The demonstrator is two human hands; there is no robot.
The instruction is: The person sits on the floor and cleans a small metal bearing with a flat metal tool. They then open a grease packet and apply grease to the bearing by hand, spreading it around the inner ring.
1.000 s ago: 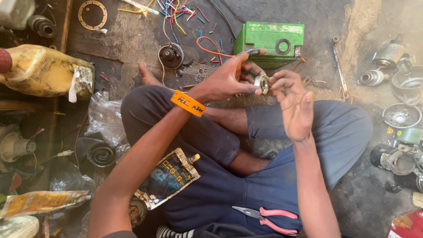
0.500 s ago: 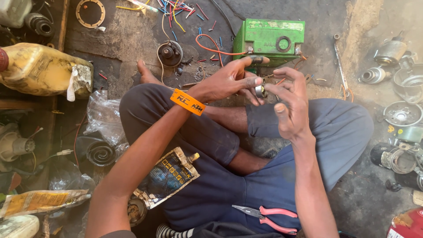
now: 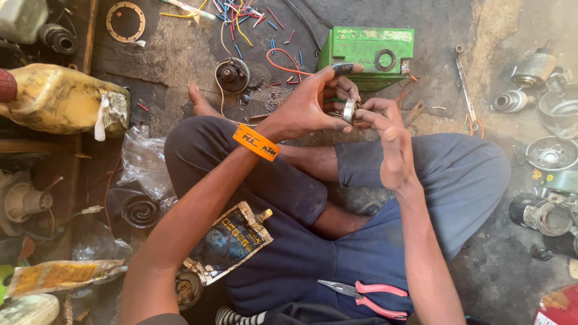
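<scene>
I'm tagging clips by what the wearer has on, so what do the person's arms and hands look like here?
Both arms are bare, with no sleeves in view and no gloves. The left hand has an orange wristband with dark lettering at its wrist. The right hand and its wrist carry nothing. No rings or watch are visible.

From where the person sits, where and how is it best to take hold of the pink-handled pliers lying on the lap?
Probably by the two pink handles of the pink-handled pliers, coming from above on the right: the handles spread toward the right hand, while the thin metal jaws point left.
</scene>
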